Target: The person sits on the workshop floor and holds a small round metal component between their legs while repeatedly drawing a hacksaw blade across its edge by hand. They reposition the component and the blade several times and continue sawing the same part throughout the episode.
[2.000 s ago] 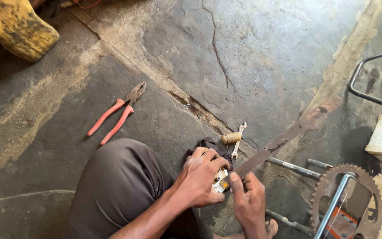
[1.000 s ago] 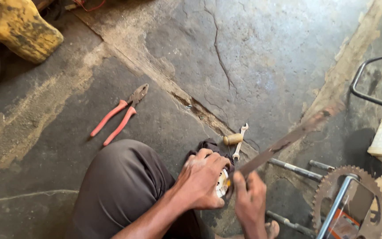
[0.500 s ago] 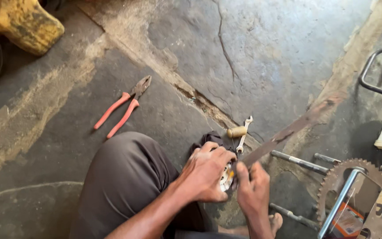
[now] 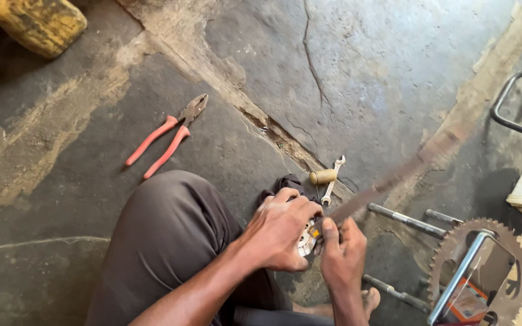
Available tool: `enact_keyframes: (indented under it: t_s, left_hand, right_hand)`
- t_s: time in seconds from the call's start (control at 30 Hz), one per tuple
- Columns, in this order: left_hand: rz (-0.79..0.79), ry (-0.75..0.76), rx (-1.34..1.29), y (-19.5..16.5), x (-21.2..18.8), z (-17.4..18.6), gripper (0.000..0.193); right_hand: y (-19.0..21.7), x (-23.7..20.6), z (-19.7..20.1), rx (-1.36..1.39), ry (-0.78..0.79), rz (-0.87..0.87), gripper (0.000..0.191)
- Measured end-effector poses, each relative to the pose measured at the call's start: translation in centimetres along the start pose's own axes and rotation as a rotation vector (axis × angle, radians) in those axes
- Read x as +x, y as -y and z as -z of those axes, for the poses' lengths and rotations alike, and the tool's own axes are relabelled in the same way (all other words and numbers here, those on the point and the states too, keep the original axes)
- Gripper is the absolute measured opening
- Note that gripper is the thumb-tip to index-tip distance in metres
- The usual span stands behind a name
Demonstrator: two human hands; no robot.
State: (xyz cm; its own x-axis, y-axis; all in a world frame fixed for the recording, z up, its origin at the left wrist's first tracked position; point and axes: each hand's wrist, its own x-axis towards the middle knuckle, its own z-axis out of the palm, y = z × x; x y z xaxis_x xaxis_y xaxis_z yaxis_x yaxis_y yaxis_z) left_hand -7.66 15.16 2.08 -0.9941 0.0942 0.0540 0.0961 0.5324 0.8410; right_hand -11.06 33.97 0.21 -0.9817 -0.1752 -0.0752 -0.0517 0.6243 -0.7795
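Observation:
My left hand (image 4: pixel 282 229) is closed over a small round metal part (image 4: pixel 306 238) held low above the floor, next to my knee. My right hand (image 4: pixel 342 253) grips the handle end of a long flat rusty file (image 4: pixel 394 178), whose blade runs up to the right and is blurred by motion. The file's near end meets the metal part between my hands. A dark cloth (image 4: pixel 285 184) lies just behind my left hand.
Red-handled pliers (image 4: pixel 167 136) lie on the cracked concrete floor to the left. A small spanner (image 4: pixel 332 184) and a wooden-handled tool (image 4: pixel 323 176) lie beyond my hands. A toothed chainring (image 4: pixel 475 265), metal rods (image 4: pixel 406 220), and a yellow block (image 4: pixel 34 21) are nearby.
The file has swung and shifted in my right hand, its far end moving along the floor crack. My left hand stays clamped on the metal part.

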Motion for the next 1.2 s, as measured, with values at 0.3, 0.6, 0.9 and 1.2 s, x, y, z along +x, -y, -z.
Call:
enact_keyframes:
  t_s: [0.3, 0.6, 0.9, 1.2]
  left_hand:
    - [0.014, -0.078, -0.021, -0.2, 0.1, 0.2, 0.067]
    - [0.067, 0.0, -0.008, -0.4, 0.3, 0.2, 0.066]
    - [0.03, -0.025, -0.014, 0.0, 0.2, -0.2, 0.071]
    - [0.01, -0.031, 0.017, -0.5, -0.1, 0.7, 0.072]
  right_hand:
    - [-2.4, 0.0, -1.1, 0.367, -0.023, -0.071, 0.023]
    - [-2.1, -0.2, -0.6, 0.14, -0.014, -0.04, 0.027]
    - [1.1, -0.7, -0.4, 0.057, 0.032, -0.082, 0.021]
    - [-1.7, 0.5, 0.5, 0.485, -0.21, -0.181, 0.021]
